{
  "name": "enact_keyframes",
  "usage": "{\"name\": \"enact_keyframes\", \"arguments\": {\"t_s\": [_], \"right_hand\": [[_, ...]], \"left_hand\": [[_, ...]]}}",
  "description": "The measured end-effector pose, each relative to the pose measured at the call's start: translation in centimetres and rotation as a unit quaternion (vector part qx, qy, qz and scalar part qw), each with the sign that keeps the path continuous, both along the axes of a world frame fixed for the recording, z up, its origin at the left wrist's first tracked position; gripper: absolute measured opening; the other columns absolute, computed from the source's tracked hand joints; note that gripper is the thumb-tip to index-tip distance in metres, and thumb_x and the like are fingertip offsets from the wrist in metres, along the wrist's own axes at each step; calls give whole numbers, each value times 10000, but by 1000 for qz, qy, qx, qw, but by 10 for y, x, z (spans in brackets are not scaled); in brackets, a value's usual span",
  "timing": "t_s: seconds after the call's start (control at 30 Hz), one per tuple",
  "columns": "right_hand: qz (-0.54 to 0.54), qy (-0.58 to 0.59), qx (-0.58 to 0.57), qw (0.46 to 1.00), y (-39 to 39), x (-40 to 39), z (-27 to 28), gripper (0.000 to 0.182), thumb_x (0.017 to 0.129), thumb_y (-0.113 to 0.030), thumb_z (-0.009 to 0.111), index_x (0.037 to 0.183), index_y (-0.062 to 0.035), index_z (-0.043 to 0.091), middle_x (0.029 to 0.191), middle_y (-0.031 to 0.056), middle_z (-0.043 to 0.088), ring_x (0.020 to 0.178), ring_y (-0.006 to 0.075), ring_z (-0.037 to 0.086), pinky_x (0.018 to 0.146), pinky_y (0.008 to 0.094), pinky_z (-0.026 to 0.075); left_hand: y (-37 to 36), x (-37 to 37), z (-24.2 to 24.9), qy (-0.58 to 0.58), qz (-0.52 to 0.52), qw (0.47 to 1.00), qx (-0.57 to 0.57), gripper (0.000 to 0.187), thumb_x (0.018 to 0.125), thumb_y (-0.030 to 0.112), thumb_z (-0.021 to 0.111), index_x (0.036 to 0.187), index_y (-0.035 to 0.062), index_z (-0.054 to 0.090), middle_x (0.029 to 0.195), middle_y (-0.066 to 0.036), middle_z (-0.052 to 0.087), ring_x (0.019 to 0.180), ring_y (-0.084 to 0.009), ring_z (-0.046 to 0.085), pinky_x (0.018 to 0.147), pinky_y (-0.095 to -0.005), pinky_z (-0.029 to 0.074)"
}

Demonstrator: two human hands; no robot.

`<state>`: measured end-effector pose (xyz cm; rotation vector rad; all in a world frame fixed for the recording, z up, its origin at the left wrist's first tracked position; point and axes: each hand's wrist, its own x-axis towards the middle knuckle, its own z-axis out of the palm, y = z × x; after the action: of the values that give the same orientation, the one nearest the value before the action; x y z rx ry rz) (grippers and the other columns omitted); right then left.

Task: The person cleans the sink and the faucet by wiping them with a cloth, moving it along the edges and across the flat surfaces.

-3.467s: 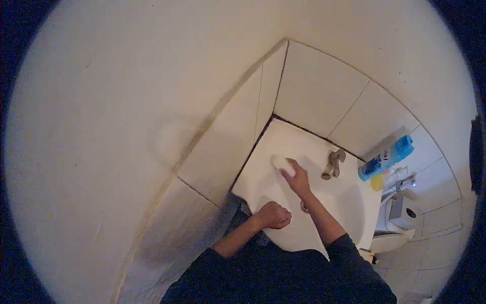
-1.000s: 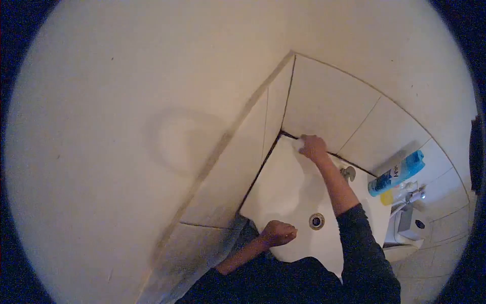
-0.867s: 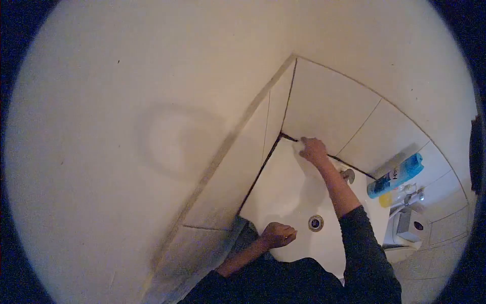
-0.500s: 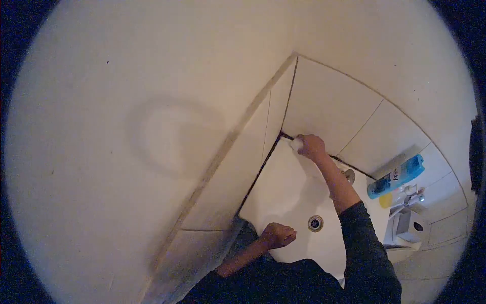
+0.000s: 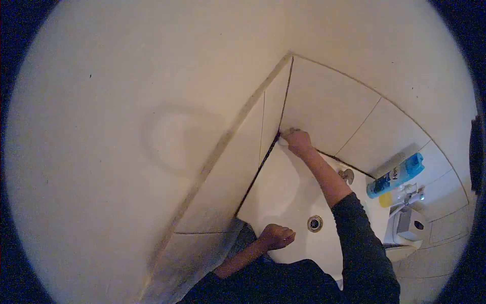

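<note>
The right hand point(image 5: 297, 140) curls closed around a small white object point(image 5: 283, 141), mostly hidden, at the back corner of the white sink point(image 5: 266, 190), left of the tap point(image 5: 347, 176), while the left hand point(image 5: 277, 236), fingers folded into a loose fist, hovers near the drain point(image 5: 315, 223).

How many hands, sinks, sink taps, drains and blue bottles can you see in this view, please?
Hands: 2, the left hand and the right hand
Sink: 1
Sink tap: 1
Drain: 1
Blue bottle: 1
Total: 6
</note>
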<state>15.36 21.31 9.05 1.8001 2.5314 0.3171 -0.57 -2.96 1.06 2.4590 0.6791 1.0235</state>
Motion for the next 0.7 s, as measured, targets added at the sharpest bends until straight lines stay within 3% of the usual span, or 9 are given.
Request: {"name": "enact_keyframes", "arguments": {"t_s": [0.1, 0.17, 0.3, 0.37, 0.5, 0.57, 0.7], "right_hand": [[9, 24, 55, 998, 6, 1, -7, 377, 665, -95, 545, 1021, -219, 554, 893, 73, 561, 839, 254, 556, 665, 383, 478], [25, -16, -15, 999, 5, 22, -2, 361, 681, -91, 529, 1019, -213, 552, 896, 106, 549, 833, 275, 553, 655, 374, 480], [29, -48, -49, 997, 5, 24, -2, 343, 692, -101, 519, 1013, -218, 557, 896, 111, 550, 843, 270, 554, 651, 374, 482], [52, -12, 49, 997, 4, 2, -4, 319, 712, -106, 501, 999, -228, 566, 890, 88, 558, 846, 248, 559, 648, 370, 482], [12, 29, 35, 999, 11, 8, -10, 307, 729, -108, 484, 999, -229, 564, 890, 89, 557, 836, 247, 563, 641, 368, 481], [37, -83, -65, 994, -3, 17, 24, 303, 745, -96, 463, 1012, -213, 549, 914, 107, 546, 828, 261, 562, 639, 364, 484], [58, -81, -6, 995, 7, 7, -1, 287, 739, -116, 481, 1005, -202, 550, 932, 102, 542, 837, 263, 559, 647, 369, 484]], "left_hand": [[-1, 0, -2, 17, -1, 1000, -3, 237, 751, 193, 541, 551, 89, 469, 487, -70, 491, 418, -243, 509, 396, -372, 420], [1, 0, 0, 10, -4, 1000, -4, 228, 747, 194, 546, 556, 92, 479, 488, -66, 498, 421, -240, 515, 398, -370, 424], [0, -1, 2, -4, -6, 1000, -19, 208, 744, 199, 552, 575, 89, 504, 502, -61, 520, 427, -237, 527, 408, -360, 439], [1, 1, 1, 13, -3, 1000, -11, 202, 743, 199, 554, 582, 86, 510, 508, -60, 527, 429, -235, 531, 410, -357, 443], [-1, -2, 3, 24, 0, 1000, -4, 208, 747, 192, 545, 575, 83, 503, 505, -65, 521, 427, -234, 528, 405, -360, 441], [2, -1, 3, 23, -4, 1000, -6, 209, 749, 190, 540, 574, 82, 502, 501, -67, 517, 425, -235, 527, 404, -361, 439], [0, 0, 2, 12, 0, 1000, -15, 218, 758, 190, 527, 572, 82, 490, 499, -74, 506, 423, -242, 519, 402, -367, 432]]}}
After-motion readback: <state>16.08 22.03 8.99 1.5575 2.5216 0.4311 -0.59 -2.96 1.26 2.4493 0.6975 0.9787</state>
